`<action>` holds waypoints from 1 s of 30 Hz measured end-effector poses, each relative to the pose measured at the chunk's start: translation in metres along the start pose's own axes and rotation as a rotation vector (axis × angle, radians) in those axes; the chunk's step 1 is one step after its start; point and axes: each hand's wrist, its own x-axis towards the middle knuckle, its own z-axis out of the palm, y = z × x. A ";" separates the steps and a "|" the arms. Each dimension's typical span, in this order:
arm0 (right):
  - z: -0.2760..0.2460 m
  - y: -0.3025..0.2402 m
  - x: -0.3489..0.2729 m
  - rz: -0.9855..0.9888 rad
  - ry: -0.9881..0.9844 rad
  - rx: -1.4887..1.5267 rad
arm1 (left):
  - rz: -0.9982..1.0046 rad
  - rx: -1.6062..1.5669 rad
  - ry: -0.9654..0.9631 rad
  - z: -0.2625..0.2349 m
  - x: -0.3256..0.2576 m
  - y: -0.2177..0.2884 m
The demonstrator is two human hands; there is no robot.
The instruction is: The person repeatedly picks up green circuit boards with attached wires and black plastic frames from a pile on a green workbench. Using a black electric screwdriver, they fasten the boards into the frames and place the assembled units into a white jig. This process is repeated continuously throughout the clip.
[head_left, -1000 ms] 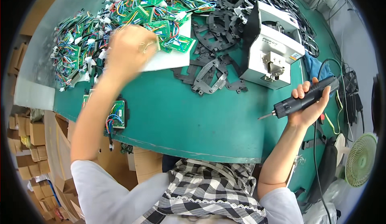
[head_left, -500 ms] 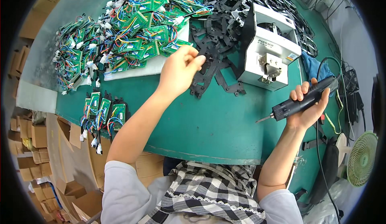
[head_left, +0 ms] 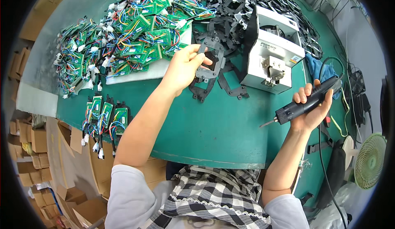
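My left hand (head_left: 184,66) reaches over the green table (head_left: 214,126) and grips a flat black plastic frame (head_left: 210,60) at the near edge of a big heap of black frames (head_left: 247,6). To its left lies a pile of green circuit boards with coloured wires (head_left: 140,23), partly on a white sheet. My right hand (head_left: 312,107) holds a black electric screwdriver (head_left: 304,101) at the right side, its bit pointing left and down. A white box-shaped screw feeder (head_left: 271,52) stands between the two hands.
Three finished boards in black frames (head_left: 105,116) lie at the table's left front edge. Cardboard boxes (head_left: 37,146) are stacked on the floor to the left. A blue cloth (head_left: 319,66), cables and a small fan (head_left: 370,161) sit at the right.
My left hand swung from the circuit board pile rightward to the black frames and took hold of one. My right hand kept the screwdriver nearly still.
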 end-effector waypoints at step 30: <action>0.006 0.006 -0.001 0.046 0.000 0.007 | 0.268 0.524 -0.524 0.036 -0.069 -0.018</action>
